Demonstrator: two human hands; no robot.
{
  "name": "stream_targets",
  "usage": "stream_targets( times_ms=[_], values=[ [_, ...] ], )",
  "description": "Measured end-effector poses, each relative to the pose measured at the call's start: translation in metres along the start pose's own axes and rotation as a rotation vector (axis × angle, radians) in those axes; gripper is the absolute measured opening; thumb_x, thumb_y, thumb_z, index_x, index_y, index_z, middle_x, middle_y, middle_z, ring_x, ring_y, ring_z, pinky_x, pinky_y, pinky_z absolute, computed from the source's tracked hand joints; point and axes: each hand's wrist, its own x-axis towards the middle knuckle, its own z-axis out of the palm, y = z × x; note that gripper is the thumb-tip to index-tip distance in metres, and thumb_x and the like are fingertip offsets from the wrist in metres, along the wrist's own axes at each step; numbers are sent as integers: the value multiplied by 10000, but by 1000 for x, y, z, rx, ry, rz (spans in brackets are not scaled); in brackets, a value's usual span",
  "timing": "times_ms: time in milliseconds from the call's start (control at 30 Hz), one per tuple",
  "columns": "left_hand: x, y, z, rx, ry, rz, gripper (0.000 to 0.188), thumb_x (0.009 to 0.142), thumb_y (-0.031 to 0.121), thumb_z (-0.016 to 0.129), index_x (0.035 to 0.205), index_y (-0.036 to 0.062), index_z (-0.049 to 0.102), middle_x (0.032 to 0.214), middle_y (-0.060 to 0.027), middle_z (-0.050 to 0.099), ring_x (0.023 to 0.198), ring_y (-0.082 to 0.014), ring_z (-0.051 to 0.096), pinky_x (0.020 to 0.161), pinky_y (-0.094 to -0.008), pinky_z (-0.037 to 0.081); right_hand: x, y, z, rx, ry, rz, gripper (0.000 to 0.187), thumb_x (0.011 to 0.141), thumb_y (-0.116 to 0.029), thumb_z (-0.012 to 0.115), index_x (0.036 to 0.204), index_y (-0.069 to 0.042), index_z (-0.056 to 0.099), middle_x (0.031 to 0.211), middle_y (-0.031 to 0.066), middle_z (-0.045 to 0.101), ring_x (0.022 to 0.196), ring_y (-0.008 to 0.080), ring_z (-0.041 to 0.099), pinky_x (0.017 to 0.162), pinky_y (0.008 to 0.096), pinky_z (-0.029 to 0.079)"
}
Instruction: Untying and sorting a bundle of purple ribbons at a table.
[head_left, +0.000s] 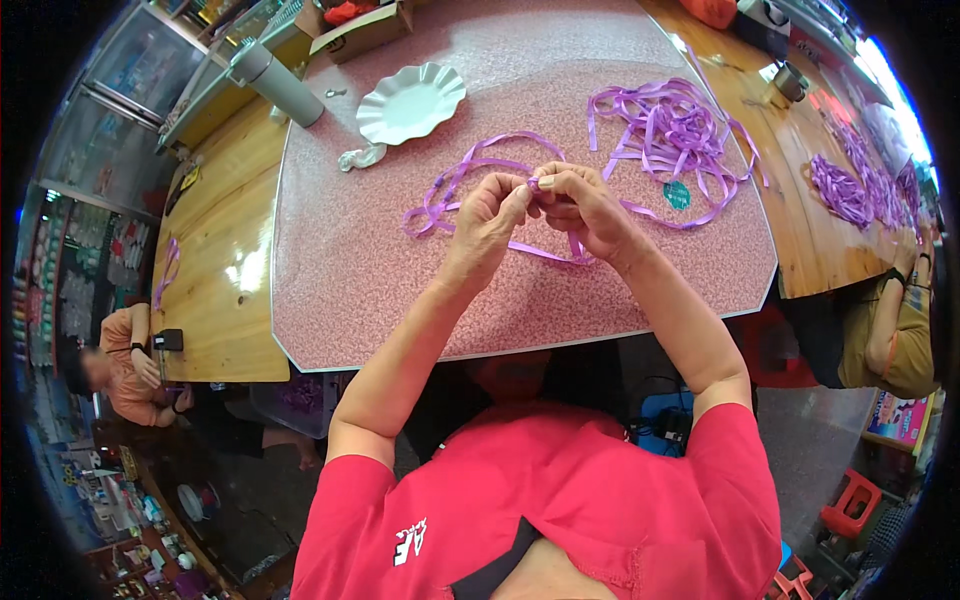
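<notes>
Both of my hands meet above the pink speckled tabletop. My left hand [490,215] pinches a purple ribbon [430,212] between thumb and fingers. From the other side my right hand [583,205] grips the same ribbon, thumb tip close to the left one. The bit between the fingertips is mostly hidden. Loops of this ribbon lie on the table to the left and below my hands. Just right of them rests a tangled pile of purple ribbons [670,125], with a small green round tag [676,194] beside one strand.
A scalloped white plate [412,103] sits at the far left, by a crumpled wrapper [362,157] and a grey bottle [277,83]. An open cardboard box [362,32] stands behind. People sit at wooden tables on both sides; more purple ribbons [842,190] lie on the right one.
</notes>
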Motion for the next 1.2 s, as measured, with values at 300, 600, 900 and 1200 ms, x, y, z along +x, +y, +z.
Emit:
stream_targets(
  times_ms=[300,600,900,1200],
  values=[
    [9,6,7,707,297,371,109,885,78,681,945,28,605,909,-59,603,815,-148,577,705,-286,457,2,6,1,51,137,-55,118,922,-194,672,937,-77,667,679,-66,534,513,-3,401,431,167,275],
    [15,11,-8,656,224,150,134,929,136,663,990,18,653,920,-14,628,818,-82,563,737,-227,457,0,2,5,-351,259,-194,132,899,-179,712,957,-61,715,714,-45,587,550,23,442,474,183,325],
    [18,-13,-7,223,226,137,111,947,100,629,1020,16,627,957,-32,653,888,-90,601,818,-240,477,4,2,-1,-37,206,-57,117,911,-188,693,956,-81,682,716,-47,570,526,3,423,425,164,285],
    [17,-9,-6,37,175,111,113,943,23,546,1051,14,581,954,-45,626,904,-124,616,839,-257,481,5,4,-7,-71,227,-28,100,910,-186,691,928,-93,657,674,-70,515,460,-5,339,399,177,221]
  ],
)
